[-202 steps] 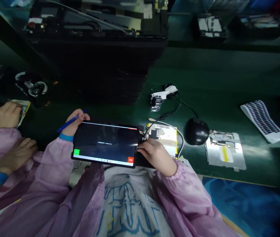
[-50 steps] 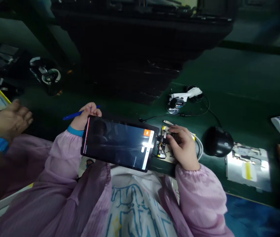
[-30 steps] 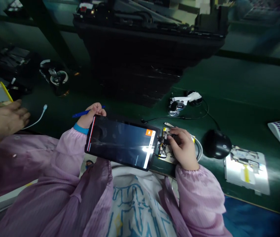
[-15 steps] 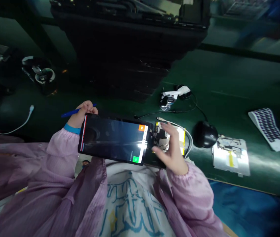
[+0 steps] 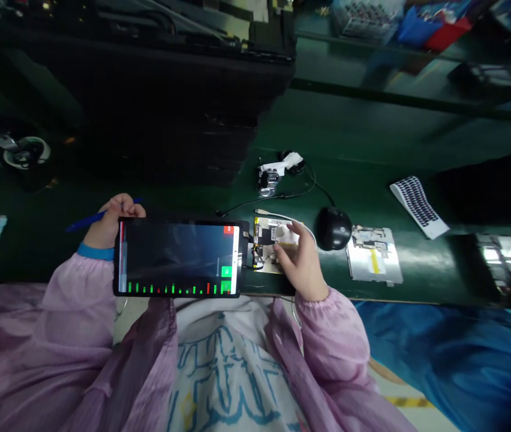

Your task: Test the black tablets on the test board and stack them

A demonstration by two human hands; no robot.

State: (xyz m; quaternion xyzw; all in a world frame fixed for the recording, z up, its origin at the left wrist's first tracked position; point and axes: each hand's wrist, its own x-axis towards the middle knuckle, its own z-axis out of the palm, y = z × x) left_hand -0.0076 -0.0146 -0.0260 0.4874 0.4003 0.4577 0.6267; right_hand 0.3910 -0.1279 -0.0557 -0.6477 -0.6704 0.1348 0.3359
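My left hand (image 5: 118, 217) is closed around a slim blue pen (image 5: 85, 223). It rests at the upper left corner of a tablet screen (image 5: 179, 252), which is lit and shows green and red bars along its lower edge. A short dark flex links the screen to an opened tablet body (image 5: 267, 264) with bare circuitry and yellow tape. Over that body's right side is my right hand (image 5: 303, 261), thumb and fingers apart, holding nothing. Whether its fingertips touch the body, I cannot tell. A white cable (image 5: 282, 216) runs behind the fingers.
Right of my hand are a black mouse (image 5: 334, 228), a second metal tablet body (image 5: 375, 258) and a patterned strip (image 5: 418, 207). A tally counter (image 5: 268, 180) stands behind. A dark stack (image 5: 161, 120) fills the back. Someone's blue clothing (image 5: 439, 354) is at the right.
The view has shifted right. On the screen, the orange square has turned red and a row of bars has appeared. The right hand remains open by the tablet body; the left still holds the pen.
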